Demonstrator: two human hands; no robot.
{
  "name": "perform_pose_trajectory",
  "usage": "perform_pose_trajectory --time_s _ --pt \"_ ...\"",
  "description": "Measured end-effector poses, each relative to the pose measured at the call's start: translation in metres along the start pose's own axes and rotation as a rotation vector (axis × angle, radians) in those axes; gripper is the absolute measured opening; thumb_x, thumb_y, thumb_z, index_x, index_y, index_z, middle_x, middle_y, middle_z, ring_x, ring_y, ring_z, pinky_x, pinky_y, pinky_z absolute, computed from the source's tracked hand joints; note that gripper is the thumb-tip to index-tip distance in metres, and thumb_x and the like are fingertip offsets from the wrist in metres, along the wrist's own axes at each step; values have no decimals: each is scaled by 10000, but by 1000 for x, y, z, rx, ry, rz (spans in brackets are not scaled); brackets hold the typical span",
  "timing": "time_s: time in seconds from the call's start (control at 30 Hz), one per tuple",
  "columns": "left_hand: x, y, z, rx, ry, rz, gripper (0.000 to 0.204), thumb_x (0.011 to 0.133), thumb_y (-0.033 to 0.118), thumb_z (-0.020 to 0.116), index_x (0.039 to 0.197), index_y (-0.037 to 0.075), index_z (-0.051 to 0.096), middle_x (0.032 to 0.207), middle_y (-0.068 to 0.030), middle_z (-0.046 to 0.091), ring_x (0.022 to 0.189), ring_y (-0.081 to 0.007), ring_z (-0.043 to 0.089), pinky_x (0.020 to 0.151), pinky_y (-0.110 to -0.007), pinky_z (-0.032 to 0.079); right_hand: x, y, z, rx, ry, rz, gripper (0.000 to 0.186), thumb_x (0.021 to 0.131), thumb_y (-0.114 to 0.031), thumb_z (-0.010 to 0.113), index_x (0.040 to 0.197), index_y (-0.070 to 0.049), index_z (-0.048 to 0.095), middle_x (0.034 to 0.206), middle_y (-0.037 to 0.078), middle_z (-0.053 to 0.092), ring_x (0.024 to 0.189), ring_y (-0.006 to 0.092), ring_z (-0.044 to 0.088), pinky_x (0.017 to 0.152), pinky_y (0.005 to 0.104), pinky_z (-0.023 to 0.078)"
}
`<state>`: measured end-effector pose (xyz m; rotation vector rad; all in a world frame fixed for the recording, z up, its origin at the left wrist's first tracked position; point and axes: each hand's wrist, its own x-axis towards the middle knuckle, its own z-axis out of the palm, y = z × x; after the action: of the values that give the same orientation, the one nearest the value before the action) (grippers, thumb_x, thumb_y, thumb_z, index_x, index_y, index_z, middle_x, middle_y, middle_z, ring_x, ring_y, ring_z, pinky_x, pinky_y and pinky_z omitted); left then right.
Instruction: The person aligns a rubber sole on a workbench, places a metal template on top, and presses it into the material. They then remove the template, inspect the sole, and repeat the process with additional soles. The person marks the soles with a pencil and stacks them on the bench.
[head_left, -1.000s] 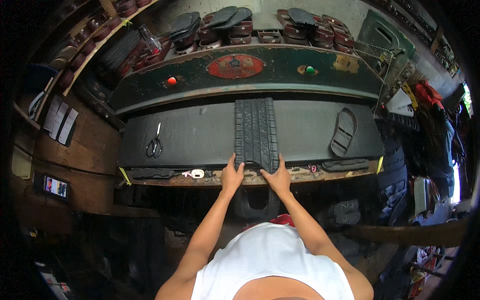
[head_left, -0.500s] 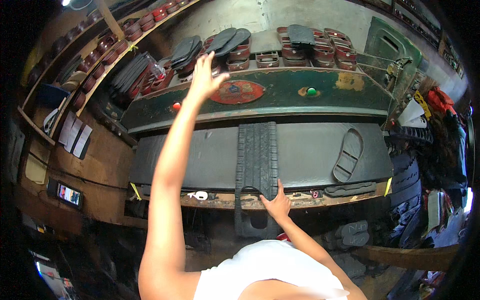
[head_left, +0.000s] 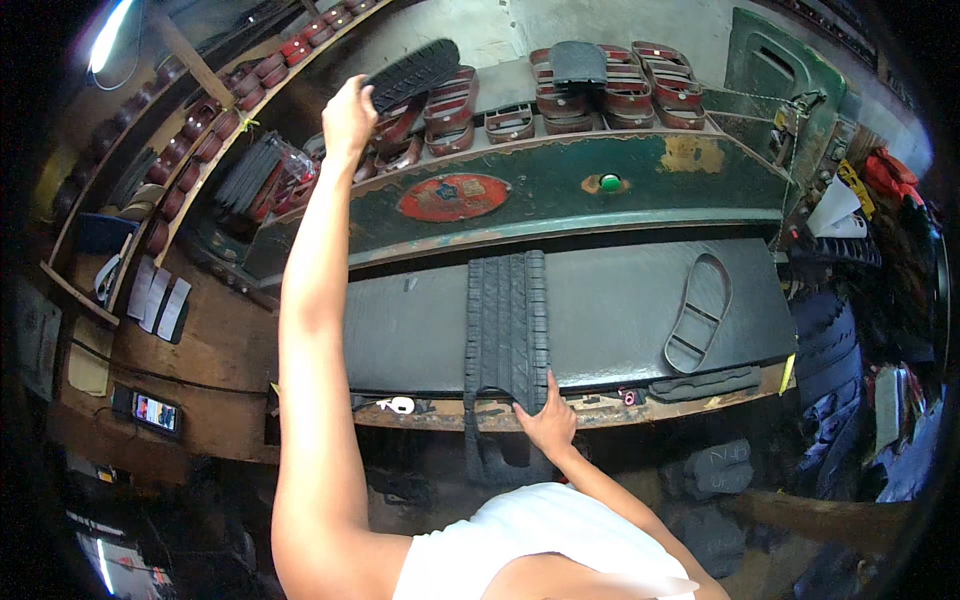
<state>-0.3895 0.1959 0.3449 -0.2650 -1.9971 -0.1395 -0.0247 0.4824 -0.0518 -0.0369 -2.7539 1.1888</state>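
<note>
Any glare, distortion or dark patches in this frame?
Head view: the lit tube is blown out white, the left forearm catches strong light; head view again: the wooden bench edge bows, the picture's corners go black, the space below is mostly in shadow.

The person's left arm crosses the green beam toward its left end and blocks my look at that side of the dark board in front of it. Above the beam's left end, the left hand grips a ribbed dark piece, fingertips hidden from me. In front of the beam, the right hand has its lower fingers tucked out of sight at the tread strip, whose near end sinks into shadow by the white shirt. The shirt is cut off below, beside a blurred pale smear. Left of the beam, the phone shows pictures too small to make out.
</note>
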Motion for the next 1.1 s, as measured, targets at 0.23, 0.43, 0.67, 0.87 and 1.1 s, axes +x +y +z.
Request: perform_pose_trajectory --time_s 0.23,0.43,0.67,0.87,1.1 --pt "-57 6 -89 -905 207 -602 239 1031 129 572 1118 -71 671 992 -47 697 875 -126 604 838 -277 485 1 -2 1 -34 -27 44 1037 726 -498 824 1536 -64 343 962 252 707 841 425 689 785 506 542" --pt "-140 45 -160 -1283 162 -782 310 1056 191 557 1236 -57 607 1136 -90 680 1017 -150 633 903 -303 509 1 -2 2 11 -48 66 1025 726 -455 849 1517 -44 343 1101 291 680 997 456 670 885 505 525" --pt "-262 124 -220 -732 84 -670 324 1037 125 540 1242 -117 607 1186 -157 685 1095 -213 636 991 -336 471 12 -35 -56 -188 -342 70 1090 770 -409 843 1565 -6 216 1517 364 350 1377 487 428 1054 524 445" --pt "-361 218 -231 -659 -250 -124 502 743 -126 698 1230 -10 657 1192 -205 706 1100 -360 700 945 -426 574 28 -80 -78 1557 -391 86 1166 795 -626 777 1587 -76 122 1544 219 360 1323 355 491 1084 476 455" --pt "-382 256 -251 -1139 -676 -315 656 759 265 885 1226 88 461 1583 -269 275 1491 -454 257 1187 -568 262 2 -84 -90 1545 -268 154 1011 769 -606 816 1478 -42 367 1384 128 531 1209 245 578 1024 400 510"
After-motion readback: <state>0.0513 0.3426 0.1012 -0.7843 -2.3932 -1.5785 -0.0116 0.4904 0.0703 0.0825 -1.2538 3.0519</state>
